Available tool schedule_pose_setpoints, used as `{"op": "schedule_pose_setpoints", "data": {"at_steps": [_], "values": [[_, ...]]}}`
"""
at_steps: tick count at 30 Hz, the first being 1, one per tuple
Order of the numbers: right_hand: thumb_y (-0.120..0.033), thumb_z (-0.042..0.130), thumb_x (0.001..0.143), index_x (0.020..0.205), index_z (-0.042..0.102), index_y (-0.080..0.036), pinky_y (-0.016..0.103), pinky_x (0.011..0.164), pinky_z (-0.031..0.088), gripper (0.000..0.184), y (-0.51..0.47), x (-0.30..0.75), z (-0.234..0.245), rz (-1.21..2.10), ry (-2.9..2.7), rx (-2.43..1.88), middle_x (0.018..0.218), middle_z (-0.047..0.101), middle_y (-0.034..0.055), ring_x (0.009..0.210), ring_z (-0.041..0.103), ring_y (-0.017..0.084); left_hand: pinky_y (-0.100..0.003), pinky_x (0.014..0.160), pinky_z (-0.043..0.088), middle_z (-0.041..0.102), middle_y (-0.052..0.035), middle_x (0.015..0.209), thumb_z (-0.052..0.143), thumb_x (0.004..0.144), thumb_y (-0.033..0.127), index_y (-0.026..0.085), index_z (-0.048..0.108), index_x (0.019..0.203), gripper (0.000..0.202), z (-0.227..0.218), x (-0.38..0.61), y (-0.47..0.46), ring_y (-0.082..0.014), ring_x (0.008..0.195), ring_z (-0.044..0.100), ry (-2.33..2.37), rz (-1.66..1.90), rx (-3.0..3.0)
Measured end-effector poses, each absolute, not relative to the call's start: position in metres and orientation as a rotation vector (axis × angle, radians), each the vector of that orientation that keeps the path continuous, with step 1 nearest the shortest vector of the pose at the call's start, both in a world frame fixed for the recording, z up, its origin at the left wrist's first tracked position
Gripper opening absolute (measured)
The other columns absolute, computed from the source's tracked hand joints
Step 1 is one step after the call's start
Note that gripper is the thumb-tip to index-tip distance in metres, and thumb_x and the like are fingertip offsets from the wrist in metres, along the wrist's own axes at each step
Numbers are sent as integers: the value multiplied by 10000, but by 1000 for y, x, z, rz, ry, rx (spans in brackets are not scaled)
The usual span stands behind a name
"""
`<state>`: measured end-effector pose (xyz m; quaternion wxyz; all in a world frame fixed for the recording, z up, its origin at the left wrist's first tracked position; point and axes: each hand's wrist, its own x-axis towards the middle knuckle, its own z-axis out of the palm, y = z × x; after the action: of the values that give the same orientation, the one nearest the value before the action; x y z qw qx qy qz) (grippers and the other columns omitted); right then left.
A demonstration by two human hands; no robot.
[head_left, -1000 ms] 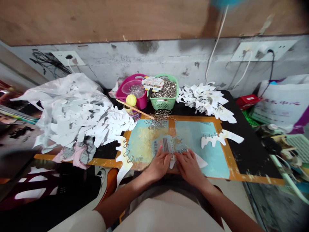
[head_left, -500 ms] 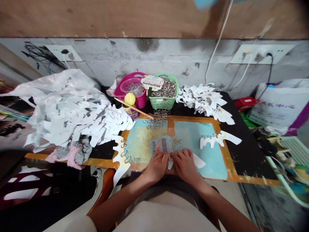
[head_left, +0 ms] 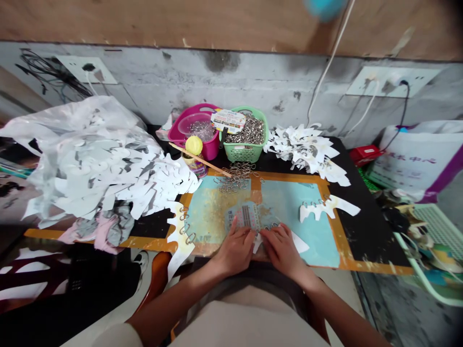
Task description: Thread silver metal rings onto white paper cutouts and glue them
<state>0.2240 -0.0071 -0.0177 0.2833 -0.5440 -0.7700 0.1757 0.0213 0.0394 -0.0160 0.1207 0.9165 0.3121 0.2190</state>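
Observation:
My left hand (head_left: 236, 249) and my right hand (head_left: 284, 249) meet over the front of the table, fingertips almost touching. Between and under them lies a white cut-out piece (head_left: 300, 245) with metal rings along its far edge. My left fingers pinch at its edge, perhaps on a ring that is too small to make out. Closed fingers of my right hand hold the piece down. A similar ringed cut-out (head_left: 180, 231) overhangs the table edge at left, and another (head_left: 329, 207) lies at right. Loose metal rings (head_left: 237, 177) are heaped beyond my hands.
At the back stand a pink basket (head_left: 176, 136) and a green basket (head_left: 245, 153) full of metal rings. A wooden stick (head_left: 200, 159) rests across a yellow-lidded jar (head_left: 195, 166). White cut-outs form a large pile (head_left: 119, 164) at left and a smaller pile (head_left: 307, 149) at right.
My right hand has shifted slightly, and more of the white piece shows between my hands. My left hand stays at the piece's edge. The view has moved a little.

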Motion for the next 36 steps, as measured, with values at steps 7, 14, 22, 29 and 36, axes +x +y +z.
{"op": "schedule_pose_setpoints", "data": {"at_steps": [7,14,22,29,36], "values": [[-209,445,980,1242,515,-242,400,933,491,274,-7,229,-17,536,-1570,-1506,1187,643,95,1054,614,223,-608,1189,223,706,-97,970,451,935,145,146,553,1118,210,-22,26,45,-237,1004,662,920,751,2709],[-112,486,906,1284,486,-180,574,1104,264,384,-9,215,-19,335,-2083,-1493,1057,702,102,1044,590,272,-609,1187,205,709,-101,1023,483,911,136,120,538,1163,259,-18,24,44,-245,1053,642,930,746,2643],[-185,555,916,972,635,-232,543,1106,218,109,-2,213,-19,333,-2118,-1576,868,691,37,983,568,252,-592,1204,94,681,-44,859,486,934,151,182,633,870,163,-23,23,51,-207,1011,631,893,713,2724],[-161,548,933,1024,663,-236,558,1102,173,164,-8,219,-15,255,-2281,-1498,831,686,27,1006,566,246,-596,1203,48,683,-59,908,471,953,144,163,646,959,176,-25,16,45,-226,1133,589,763,622,2921],[-211,530,953,960,670,-243,515,1046,328,143,7,230,-3,446,-2112,-1459,863,685,30,943,590,234,-604,1203,5,687,-124,1093,483,960,250,116,626,1144,269,-21,15,29,-267,1232,537,833,564,2907]]}}
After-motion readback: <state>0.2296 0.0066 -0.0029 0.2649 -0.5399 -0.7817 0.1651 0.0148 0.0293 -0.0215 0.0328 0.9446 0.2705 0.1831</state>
